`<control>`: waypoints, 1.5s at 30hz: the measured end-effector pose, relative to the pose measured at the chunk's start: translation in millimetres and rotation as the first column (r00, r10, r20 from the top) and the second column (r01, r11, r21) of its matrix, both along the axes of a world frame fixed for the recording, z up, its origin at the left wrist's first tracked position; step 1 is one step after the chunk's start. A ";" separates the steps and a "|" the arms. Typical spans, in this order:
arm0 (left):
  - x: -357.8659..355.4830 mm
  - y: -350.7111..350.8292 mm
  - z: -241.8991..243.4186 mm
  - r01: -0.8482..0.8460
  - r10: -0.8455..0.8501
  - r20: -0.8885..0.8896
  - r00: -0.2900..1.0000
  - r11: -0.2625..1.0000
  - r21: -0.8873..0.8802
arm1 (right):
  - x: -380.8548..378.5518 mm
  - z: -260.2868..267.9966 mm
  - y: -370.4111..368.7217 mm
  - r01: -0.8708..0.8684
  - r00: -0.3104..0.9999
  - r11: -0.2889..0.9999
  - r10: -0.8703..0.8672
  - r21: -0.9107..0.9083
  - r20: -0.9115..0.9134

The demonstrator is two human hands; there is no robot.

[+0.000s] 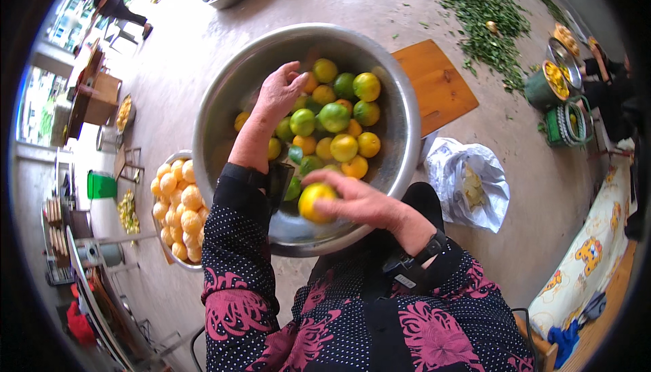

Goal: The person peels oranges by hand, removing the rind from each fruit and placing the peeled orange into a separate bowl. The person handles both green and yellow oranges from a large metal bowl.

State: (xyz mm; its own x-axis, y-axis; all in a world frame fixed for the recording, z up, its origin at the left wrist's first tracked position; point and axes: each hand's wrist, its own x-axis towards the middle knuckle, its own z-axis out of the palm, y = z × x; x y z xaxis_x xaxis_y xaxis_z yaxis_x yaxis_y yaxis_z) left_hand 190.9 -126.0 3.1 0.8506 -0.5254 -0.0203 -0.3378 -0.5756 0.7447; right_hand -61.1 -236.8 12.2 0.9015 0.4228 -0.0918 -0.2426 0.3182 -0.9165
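My right hand (356, 199) grips a yellow citrus fruit (316, 203) between thumb and fingers, above the near side of a large metal basin (305, 242); both look a little blurred. My left hand (282, 89) reaches over the basin's far left part, thumb and forefinger apart, with no fruit visible in it. Below it lie several green and yellow unpeeled citrus fruits (334, 117), heaped towards the right. A green leaf (295, 154) rests among them. My left forearm hides some fruit on that side.
Left of the basin stands a bowl of peeled citrus fruits (191, 197). To the right are a wooden board (435, 84) and a white plastic sack (465, 184) with peel inside. Green leaves (485, 23) cover the floor farther off. A seated person (610, 77) is at far right, beside buckets.
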 end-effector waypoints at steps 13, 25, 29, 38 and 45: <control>-171.6 99.9 46.9 0.186 -0.241 -0.145 0.959 0.929 -0.319 | 5.1 -1.7 9.8 0.353 0.916 0.901 -0.280 0.250 -0.287; -202.1 116.3 4.2 -0.093 -0.103 -0.290 0.951 0.802 -0.590 | -2.4 4.0 22.1 0.167 0.981 0.986 -0.166 0.009 -0.100; -196.7 116.2 6.0 -0.225 -0.172 -0.512 0.841 0.751 -0.621 | -1.7 3.9 19.4 0.119 0.984 0.993 -0.118 -0.006 -0.130; -193.0 119.5 11.5 -0.481 -0.417 -0.770 0.483 0.608 -0.631 | -1.0 -2.9 13.9 0.099 0.981 0.995 -0.103 -0.033 -0.165; -189.5 119.8 14.3 -0.484 -0.330 -0.873 0.359 0.734 -0.477 | -2.7 0.9 20.4 0.196 0.973 0.979 -0.200 -0.049 -0.115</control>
State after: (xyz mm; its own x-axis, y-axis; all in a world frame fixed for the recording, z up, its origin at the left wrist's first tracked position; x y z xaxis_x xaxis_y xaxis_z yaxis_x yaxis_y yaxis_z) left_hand 1.4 -6.2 17.4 0.5437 -0.6783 -0.4943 0.7515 0.1312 0.6466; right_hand -63.9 -216.4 13.1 0.9488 0.2314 -0.2152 -0.2857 0.3368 -0.8972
